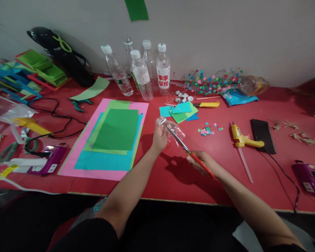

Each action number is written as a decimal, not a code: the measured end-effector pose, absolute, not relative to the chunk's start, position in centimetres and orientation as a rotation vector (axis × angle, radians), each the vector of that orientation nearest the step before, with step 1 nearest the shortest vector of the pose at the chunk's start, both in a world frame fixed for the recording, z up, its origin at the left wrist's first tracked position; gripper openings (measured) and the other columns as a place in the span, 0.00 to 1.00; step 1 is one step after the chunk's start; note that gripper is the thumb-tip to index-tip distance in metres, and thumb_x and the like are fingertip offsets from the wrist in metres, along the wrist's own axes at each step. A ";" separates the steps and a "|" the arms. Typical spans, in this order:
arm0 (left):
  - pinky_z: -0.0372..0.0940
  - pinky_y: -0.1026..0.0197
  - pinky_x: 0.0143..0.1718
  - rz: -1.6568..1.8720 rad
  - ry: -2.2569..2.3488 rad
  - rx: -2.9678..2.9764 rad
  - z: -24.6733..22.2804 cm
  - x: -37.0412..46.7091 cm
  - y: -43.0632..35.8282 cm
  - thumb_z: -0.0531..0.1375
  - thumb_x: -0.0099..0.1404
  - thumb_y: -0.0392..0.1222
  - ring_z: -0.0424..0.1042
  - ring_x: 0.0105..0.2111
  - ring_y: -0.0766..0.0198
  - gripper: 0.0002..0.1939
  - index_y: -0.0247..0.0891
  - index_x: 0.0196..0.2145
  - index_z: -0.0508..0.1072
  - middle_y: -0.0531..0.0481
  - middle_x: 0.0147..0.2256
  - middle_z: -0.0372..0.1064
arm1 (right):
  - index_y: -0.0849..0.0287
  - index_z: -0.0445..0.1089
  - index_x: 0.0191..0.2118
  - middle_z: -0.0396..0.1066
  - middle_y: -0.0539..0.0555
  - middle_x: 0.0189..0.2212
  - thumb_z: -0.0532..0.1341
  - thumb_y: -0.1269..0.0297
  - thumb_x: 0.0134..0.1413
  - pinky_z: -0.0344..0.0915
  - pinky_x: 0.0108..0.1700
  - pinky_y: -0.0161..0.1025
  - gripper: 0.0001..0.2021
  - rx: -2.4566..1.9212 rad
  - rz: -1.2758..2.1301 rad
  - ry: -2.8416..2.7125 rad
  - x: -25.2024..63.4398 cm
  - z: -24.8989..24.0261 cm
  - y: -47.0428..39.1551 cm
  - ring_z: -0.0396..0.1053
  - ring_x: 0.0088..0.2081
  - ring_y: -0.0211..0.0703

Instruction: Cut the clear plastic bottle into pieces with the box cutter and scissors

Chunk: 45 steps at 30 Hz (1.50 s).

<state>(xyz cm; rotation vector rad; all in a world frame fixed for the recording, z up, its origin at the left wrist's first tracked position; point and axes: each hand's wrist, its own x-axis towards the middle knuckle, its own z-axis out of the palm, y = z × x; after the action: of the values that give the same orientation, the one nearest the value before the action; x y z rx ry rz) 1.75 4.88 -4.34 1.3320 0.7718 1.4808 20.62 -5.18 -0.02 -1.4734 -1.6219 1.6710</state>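
In the middle of the head view, my left hand (160, 137) is closed around the neck end of a clear plastic bottle piece (179, 130), whose cut side points right. My right hand (205, 163) grips a pair of scissors with red handles (203, 166). The scissors' metal blades reach up and left to the bottle piece, at its near side; whether they bite into the plastic is hard to see. Left of my hands lies a stack of coloured paper, with a dark green sheet (118, 129) on a blue sheet (80, 162) and a pink sheet (68, 168).
Several plastic bottles (143, 78) stand along the wall. Star sequins (207, 130), a yellow cutter knife (209, 104) and paper scraps (182, 107) lie beyond my hands. To the right are a yellow glue gun (240, 136), a black phone (263, 134) and a purple power socket (308, 178).
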 end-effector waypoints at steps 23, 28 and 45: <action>0.73 0.47 0.44 1.432 0.811 1.413 -4.8 1.2 5.0 0.61 0.61 0.65 0.79 0.36 0.56 0.26 0.43 0.44 0.60 0.45 0.38 0.76 | 0.56 0.58 0.27 0.52 0.41 0.15 0.61 0.40 0.55 0.50 0.18 0.32 0.23 -1.473 1.724 -1.595 21.4 -0.8 -4.9 0.51 0.15 0.30; 0.72 0.49 0.42 1.411 0.817 1.363 -4.7 1.4 4.8 0.61 0.63 0.61 0.79 0.36 0.56 0.22 0.43 0.42 0.61 0.45 0.37 0.77 | 0.55 0.57 0.26 0.51 0.41 0.16 0.61 0.41 0.55 0.48 0.18 0.31 0.23 -1.467 1.724 -1.591 21.3 -0.7 -5.0 0.50 0.15 0.30; 0.72 0.52 0.36 1.390 0.809 1.330 -4.1 1.7 4.4 0.61 0.63 0.61 0.78 0.34 0.56 0.21 0.42 0.40 0.63 0.43 0.39 0.77 | 0.55 0.55 0.24 0.53 0.42 0.16 0.62 0.42 0.54 0.48 0.19 0.32 0.24 -1.535 1.651 -1.655 21.4 -1.1 -4.9 0.50 0.17 0.30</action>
<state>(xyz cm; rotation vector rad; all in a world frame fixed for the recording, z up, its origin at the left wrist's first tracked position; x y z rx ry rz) 1.67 4.42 -4.08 1.3295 0.8087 1.3902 21.40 -4.87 -1.06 -1.5354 -1.6548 1.6514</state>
